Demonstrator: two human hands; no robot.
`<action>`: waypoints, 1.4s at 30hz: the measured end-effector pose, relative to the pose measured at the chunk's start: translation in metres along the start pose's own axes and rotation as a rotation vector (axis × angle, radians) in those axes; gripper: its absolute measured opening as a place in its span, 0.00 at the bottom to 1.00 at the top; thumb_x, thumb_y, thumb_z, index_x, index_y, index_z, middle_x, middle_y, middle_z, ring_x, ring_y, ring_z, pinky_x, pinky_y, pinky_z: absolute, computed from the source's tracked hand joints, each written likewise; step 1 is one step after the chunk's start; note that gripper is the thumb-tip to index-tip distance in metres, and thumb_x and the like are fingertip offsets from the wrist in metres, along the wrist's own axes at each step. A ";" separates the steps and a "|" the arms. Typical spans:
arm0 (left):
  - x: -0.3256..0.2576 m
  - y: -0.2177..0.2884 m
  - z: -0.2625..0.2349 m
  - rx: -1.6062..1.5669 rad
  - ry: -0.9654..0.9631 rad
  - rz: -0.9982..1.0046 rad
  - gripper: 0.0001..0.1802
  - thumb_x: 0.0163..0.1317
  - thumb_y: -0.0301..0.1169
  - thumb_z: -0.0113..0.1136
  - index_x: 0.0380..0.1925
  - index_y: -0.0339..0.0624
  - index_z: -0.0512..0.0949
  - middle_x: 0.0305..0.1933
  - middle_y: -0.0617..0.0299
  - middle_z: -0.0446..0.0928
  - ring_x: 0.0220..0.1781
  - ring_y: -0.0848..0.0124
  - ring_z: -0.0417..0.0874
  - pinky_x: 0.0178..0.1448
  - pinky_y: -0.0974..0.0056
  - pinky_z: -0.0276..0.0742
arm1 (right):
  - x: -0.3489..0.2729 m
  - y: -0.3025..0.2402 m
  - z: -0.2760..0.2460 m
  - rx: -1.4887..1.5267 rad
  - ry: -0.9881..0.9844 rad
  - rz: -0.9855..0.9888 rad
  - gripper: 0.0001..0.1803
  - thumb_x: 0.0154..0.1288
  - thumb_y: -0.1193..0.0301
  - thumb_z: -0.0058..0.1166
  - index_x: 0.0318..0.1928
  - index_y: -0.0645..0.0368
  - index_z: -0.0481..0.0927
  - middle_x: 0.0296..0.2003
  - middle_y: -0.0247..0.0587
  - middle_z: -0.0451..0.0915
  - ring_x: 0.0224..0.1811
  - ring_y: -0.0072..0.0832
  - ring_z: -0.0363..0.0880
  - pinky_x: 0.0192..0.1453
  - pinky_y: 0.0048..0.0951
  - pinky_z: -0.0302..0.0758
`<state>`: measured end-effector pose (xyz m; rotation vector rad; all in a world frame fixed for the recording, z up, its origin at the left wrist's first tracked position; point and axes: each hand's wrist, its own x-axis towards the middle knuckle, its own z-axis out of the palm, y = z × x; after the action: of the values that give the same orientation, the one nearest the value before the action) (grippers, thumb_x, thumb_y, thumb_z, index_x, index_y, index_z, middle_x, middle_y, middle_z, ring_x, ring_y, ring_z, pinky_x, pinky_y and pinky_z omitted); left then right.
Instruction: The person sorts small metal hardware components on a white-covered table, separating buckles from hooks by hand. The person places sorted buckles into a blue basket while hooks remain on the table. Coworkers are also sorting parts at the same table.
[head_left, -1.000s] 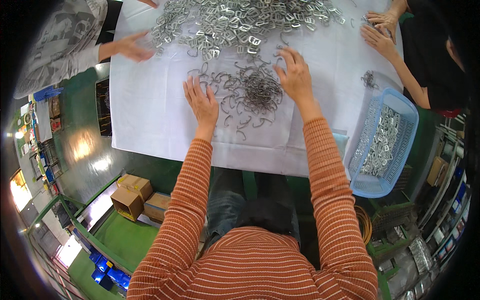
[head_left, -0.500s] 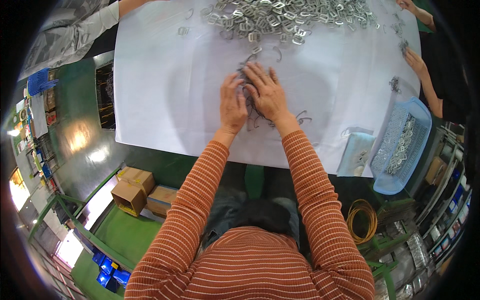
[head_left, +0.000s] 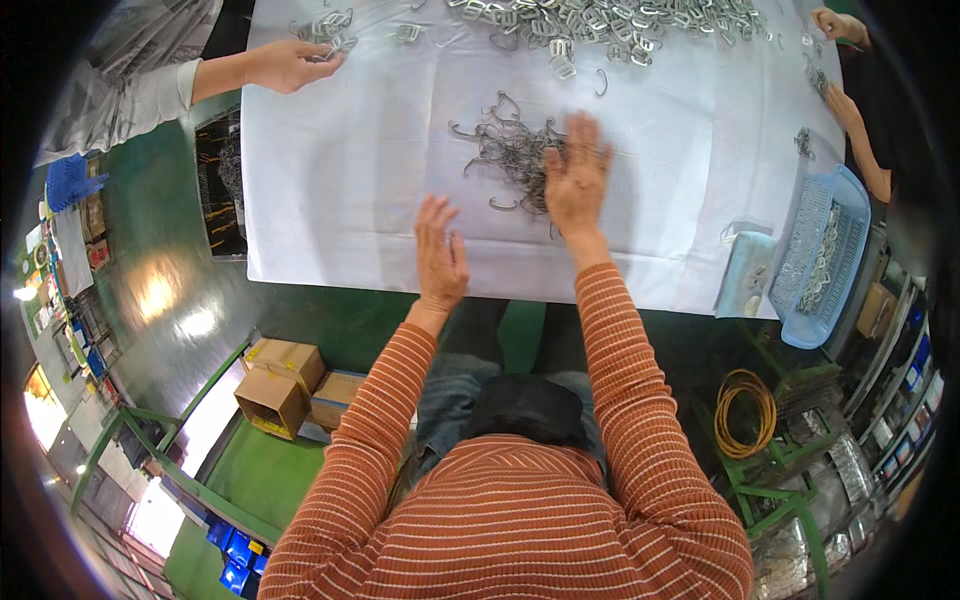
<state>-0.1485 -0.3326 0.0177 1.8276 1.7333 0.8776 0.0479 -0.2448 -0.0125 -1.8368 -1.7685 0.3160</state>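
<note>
A loose pile of dark wire hooks (head_left: 512,160) lies on the white-covered table (head_left: 350,200) in front of me. My right hand (head_left: 578,180) is spread flat against the pile's right side, its fingertips a little blurred. My left hand (head_left: 440,255) is apart from the pile, over the table's near edge, with fingers stretched and nothing in them. Beyond the hooks, a large heap of silvery metal buckles (head_left: 610,25) spreads along the far side, and a single hook (head_left: 601,83) lies just below it.
At the left, another person's hand (head_left: 295,66) holds small metal pieces. A second person's hands (head_left: 845,105) work at the right edge. A blue plastic basket (head_left: 800,300) with metal parts and a light-blue cloth pouch (head_left: 746,270) lie at the near right. Cardboard boxes (head_left: 275,395) stand on the floor.
My hands have come apart: the left drew back toward the near edge, the right moved rightward, uncovering the hook pile. The other person's hand at the left has reached in over the table.
</note>
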 end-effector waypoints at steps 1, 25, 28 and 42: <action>-0.006 0.003 0.001 -0.026 -0.031 0.017 0.18 0.57 0.20 0.45 0.49 0.37 0.67 0.59 0.50 0.64 0.66 0.52 0.58 0.68 0.54 0.53 | 0.003 -0.016 0.007 0.049 -0.018 -0.036 0.28 0.67 0.57 0.40 0.64 0.55 0.59 0.66 0.44 0.56 0.69 0.40 0.49 0.70 0.50 0.41; 0.108 -0.003 0.052 0.527 -0.142 0.336 0.25 0.62 0.38 0.43 0.61 0.53 0.64 0.66 0.68 0.60 0.70 0.65 0.53 0.69 0.38 0.31 | -0.033 0.003 -0.154 0.055 -0.152 0.186 0.14 0.68 0.71 0.41 0.51 0.61 0.73 0.50 0.45 0.74 0.55 0.35 0.71 0.55 0.31 0.69; 0.115 -0.045 0.015 0.612 -0.087 0.253 0.26 0.62 0.39 0.43 0.61 0.53 0.63 0.66 0.69 0.61 0.70 0.64 0.55 0.69 0.37 0.34 | -0.046 -0.003 -0.141 0.085 -0.210 0.252 0.14 0.68 0.70 0.41 0.50 0.60 0.74 0.49 0.44 0.74 0.53 0.35 0.72 0.52 0.30 0.70; 0.114 -0.266 -0.222 1.036 0.087 -0.275 0.23 0.65 0.36 0.40 0.61 0.50 0.62 0.66 0.65 0.60 0.70 0.62 0.53 0.63 0.28 0.41 | 0.060 -0.006 0.004 -0.395 -0.250 0.055 0.29 0.64 0.63 0.44 0.64 0.57 0.58 0.66 0.43 0.53 0.69 0.41 0.48 0.67 0.49 0.52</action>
<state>-0.4929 -0.2155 -0.0060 2.0039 2.6991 -0.1363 0.0472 -0.1862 0.0002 -2.2021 -2.0695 0.2372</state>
